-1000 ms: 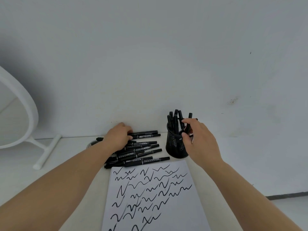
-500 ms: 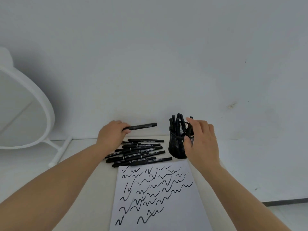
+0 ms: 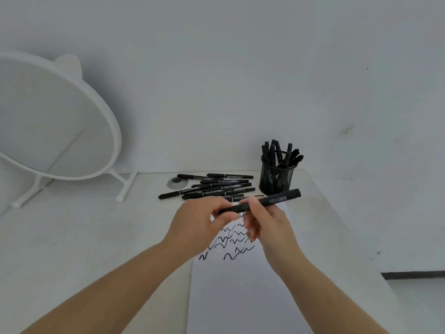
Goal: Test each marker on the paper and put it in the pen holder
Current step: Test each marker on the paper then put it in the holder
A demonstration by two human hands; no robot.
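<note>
1. Head view — left hand pinches the marker at its left end; right hand grips its middle.
2. Marker held above the paper — long axis left-right, right end raised toward the pen holder.

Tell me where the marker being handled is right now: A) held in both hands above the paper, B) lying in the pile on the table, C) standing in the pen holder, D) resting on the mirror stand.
A: the left hand and right hand both grip the marker above the paper.
</note>
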